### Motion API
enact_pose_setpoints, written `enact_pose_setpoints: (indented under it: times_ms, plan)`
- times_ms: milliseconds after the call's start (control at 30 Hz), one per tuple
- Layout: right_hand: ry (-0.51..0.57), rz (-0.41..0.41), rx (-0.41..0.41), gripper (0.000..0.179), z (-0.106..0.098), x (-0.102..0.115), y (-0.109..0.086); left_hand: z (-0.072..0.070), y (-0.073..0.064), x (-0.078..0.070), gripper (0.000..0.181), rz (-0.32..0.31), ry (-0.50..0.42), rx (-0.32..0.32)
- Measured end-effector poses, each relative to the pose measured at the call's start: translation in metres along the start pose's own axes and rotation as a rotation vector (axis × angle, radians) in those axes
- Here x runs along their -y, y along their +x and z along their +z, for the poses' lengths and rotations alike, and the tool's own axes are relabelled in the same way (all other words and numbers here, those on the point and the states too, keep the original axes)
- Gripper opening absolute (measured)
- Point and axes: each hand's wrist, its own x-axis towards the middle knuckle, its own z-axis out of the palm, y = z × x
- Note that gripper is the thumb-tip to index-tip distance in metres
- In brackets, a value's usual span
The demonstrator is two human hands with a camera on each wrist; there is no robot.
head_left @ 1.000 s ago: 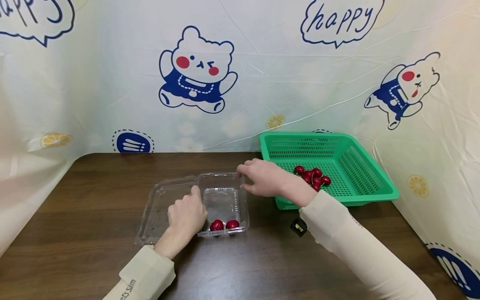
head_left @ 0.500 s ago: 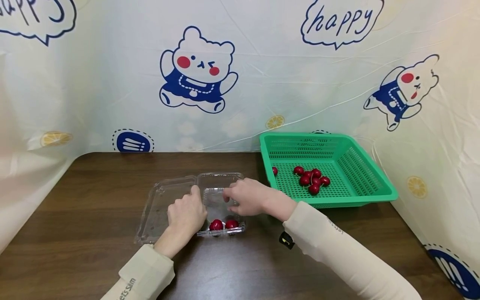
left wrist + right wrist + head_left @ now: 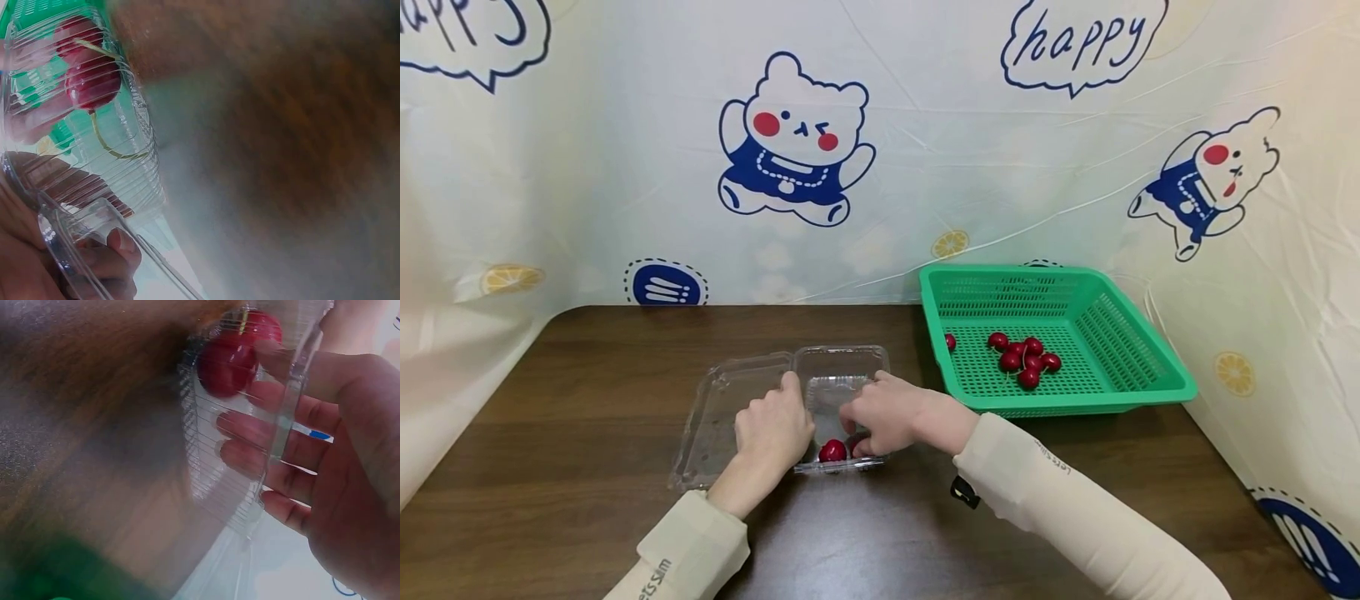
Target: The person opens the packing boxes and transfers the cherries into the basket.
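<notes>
A clear plastic clamshell box (image 3: 841, 348) lies unfolded, its lid (image 3: 715, 417) flat on the left. My left hand (image 3: 773, 425) grips the hinge side between lid and base, fingers curled over the edge, as the left wrist view also shows. Two dark red cherries with stems sit at the near end of the base. The left cherry (image 3: 832, 451) stands free of the fingers. Reaching over the right wall, my right hand (image 3: 886, 414) pinches the right cherry (image 3: 226, 365) between thumb and index finger. The other fingers extend inside the box.
A green perforated basket (image 3: 1075, 400) stands at the back right, holding several cherries (image 3: 1028, 358). One more cherry (image 3: 951, 342) lies by its left wall. Dark wooden tabletop (image 3: 572, 400) runs beneath everything, with a printed curtain (image 3: 925, 150) behind it.
My right hand has moved from beside the basket left and down into the box, onto the right cherry. The left hand has stayed in place.
</notes>
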Motion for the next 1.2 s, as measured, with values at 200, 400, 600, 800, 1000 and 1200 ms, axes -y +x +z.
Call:
enact_pose_setpoints:
  times_ms: [200,400,600,800,1000,1200]
  plan:
    - [-0.021,-0.006,0.000,0.020,0.005,0.002,0.003,0.000,0.000,0.000,0.018,0.002,-0.006,-0.008]
    - [-0.031,-0.015,-0.042,0.014,0.010,0.002,0.005,0.000,-0.001,0.000,0.017,0.004,-0.007,-0.010]
    - [-0.024,-0.052,-0.111,0.010,0.015,0.001,0.007,0.000,-0.001,-0.001,0.016,0.000,-0.004,-0.004]
    - [-0.032,-0.042,-0.142,0.010,0.022,0.005,0.008,0.000,-0.002,-0.001,0.016,0.009,-0.007,-0.012]
    - [-0.016,-0.019,-0.117,0.008,0.023,0.007,0.010,-0.001,-0.001,-0.001,0.017,0.012,-0.010,-0.010]
    - [0.018,0.016,-0.124,0.007,0.024,0.009,0.013,-0.002,0.000,-0.001,0.017,0.013,-0.009,-0.003]
